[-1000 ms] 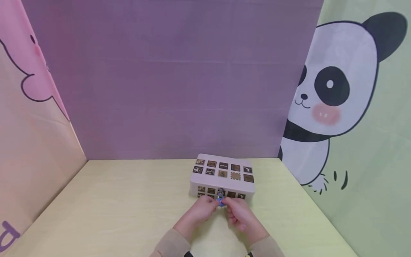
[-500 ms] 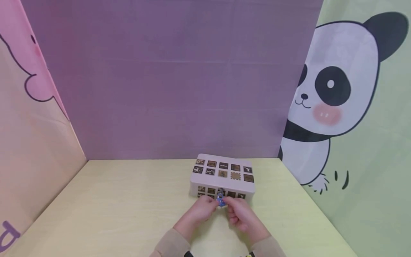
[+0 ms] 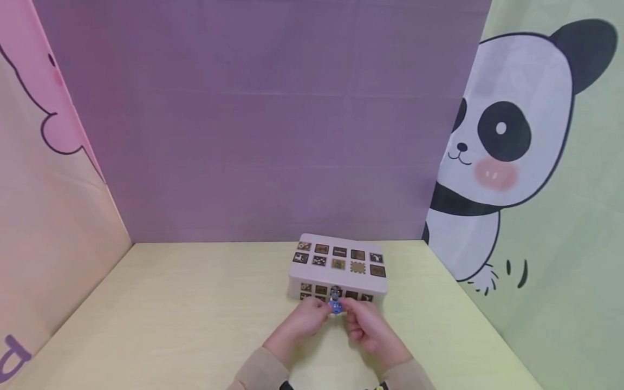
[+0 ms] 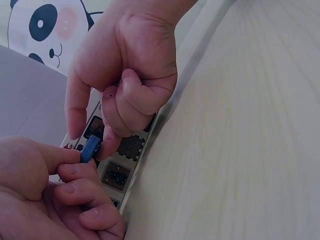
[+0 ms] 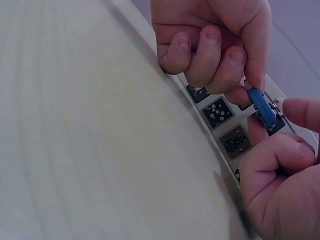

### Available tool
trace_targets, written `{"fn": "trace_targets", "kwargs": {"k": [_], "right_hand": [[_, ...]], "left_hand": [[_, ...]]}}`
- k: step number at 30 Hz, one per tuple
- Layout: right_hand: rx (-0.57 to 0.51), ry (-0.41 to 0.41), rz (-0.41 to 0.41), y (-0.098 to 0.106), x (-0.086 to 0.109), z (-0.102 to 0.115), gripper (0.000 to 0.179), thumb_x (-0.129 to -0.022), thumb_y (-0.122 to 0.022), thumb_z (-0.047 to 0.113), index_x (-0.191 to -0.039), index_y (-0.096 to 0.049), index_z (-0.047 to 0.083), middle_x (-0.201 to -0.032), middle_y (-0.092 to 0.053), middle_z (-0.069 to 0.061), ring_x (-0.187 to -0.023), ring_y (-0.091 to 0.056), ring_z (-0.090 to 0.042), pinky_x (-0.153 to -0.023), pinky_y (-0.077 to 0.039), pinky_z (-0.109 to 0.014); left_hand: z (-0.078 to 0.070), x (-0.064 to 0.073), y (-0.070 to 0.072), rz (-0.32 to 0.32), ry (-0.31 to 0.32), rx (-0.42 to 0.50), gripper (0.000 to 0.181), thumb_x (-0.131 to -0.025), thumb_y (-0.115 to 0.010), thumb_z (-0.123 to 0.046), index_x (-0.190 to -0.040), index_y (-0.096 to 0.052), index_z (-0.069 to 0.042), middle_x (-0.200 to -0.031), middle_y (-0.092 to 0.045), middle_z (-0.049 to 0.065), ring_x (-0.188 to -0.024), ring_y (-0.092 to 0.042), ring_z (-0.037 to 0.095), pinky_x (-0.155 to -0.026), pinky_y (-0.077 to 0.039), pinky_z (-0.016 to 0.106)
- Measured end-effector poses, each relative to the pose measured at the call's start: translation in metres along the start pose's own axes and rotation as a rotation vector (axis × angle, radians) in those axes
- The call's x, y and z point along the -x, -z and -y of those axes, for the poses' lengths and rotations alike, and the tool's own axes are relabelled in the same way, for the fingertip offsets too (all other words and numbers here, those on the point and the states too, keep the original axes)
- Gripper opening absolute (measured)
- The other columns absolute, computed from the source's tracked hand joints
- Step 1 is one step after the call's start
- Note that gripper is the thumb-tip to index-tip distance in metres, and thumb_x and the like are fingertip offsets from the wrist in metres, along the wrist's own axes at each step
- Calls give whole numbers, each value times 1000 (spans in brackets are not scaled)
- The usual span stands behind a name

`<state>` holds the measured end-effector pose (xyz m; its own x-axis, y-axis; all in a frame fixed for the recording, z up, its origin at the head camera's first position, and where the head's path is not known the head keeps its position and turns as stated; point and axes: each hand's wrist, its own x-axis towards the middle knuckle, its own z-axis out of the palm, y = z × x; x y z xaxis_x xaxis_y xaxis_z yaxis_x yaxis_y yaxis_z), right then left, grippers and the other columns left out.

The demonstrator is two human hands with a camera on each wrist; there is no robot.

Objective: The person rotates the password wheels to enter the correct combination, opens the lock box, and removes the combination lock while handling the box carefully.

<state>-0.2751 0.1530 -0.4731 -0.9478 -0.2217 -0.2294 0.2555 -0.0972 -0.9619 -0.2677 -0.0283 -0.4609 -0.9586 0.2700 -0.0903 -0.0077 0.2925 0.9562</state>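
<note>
Two hands at a blue padlock on a box front

Patterned box [image 3: 339, 278] sits right of center in the lower part of the head view, lid down, picture squares on top and front. Its front faces the person, probably so the metal latch [image 3: 336, 290] is within easy reach. Blue padlock [image 3: 336, 307] is at the latch, lower center-right of the frame, just in front of the box; its metal loop seems to run through the latch, which would explain why it sits so close to the box wall.

Left hand [image 3: 307, 318] pinches the padlock between thumb and index finger, other fingers curled into the palm. Looks like a steadying grip, since a small hanging thing would swing otherwise. Right hand [image 3: 364, 323] has thumb and index on either side of the padlock and latch, other fingers folded; whether it actually grips the padlock, can't tell. Thumb looks apart from the blue body in the right wrist view. Edge-on hold in both wrist views probably leaves room for the fingers of both hands.

Pale wooden surface [image 3: 195, 314] carries the box. Beige sleeves [image 3: 263, 369] enter from bottom center. Purple backdrop [image 3: 263, 119] behind, panda print [image 3: 536, 81] upper right.
</note>
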Motion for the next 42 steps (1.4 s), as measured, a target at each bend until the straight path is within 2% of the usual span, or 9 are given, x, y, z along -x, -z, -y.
{"fn": "trace_targets", "kwargs": {"k": [9,16,22,27,32,42], "right_hand": [[8,4,4,0,0,-1,28,-99,-64,29,-76,-57,15,-60,-39,10,-50,-31,-4,-46,-25,-17],[32,23,25,0,-1,-4,19,-97,-66,25,-92,-67,7,-60,-40,10,-49,-32,-4,-44,-26,-17],[65,37,31,1,-3,-6,22,-97,-67,24,-100,-67,2,-62,-39,9,-50,-32,-4,-44,-27,-17],[72,43,18,0,-4,-6,23,-96,-67,23,-102,-66,1,-63,-39,9,-50,-32,-4,-44,-28,-17],[72,46,10,-1,-3,-6,23,-95,-67,21,-103,-65,0,-63,-39,9,-51,-32,-4,-44,-28,-17],[72,51,4,-2,-4,-6,19,-96,-65,19,-100,-65,1,-63,-38,9,-52,-32,-5,-45,-28,-18]], "left_hand": [[0,0,0,3,-4,7,32,-103,-55,-17,-83,-64,6,-56,-39,-7,-45,-29,6,-40,-24,20],[2,0,-1,5,-13,17,33,-103,-55,-17,-81,-62,7,-55,-39,-8,-44,-29,6,-40,-24,20],[2,0,-1,5,-19,5,34,-103,-54,-17,-79,-61,5,-56,-39,-7,-45,-29,6,-40,-24,20],[1,0,-1,6,-20,5,34,-103,-54,-17,-76,-60,3,-56,-40,-7,-45,-29,6,-40,-24,20],[2,0,-1,4,-18,3,33,-103,-55,-17,-79,-61,5,-56,-40,-7,-45,-30,6,-40,-24,20],[2,-2,-1,6,-4,-4,34,-104,-54,-18,-73,-58,-2,-55,-39,-7,-45,-30,6,-40,-24,20]]}}
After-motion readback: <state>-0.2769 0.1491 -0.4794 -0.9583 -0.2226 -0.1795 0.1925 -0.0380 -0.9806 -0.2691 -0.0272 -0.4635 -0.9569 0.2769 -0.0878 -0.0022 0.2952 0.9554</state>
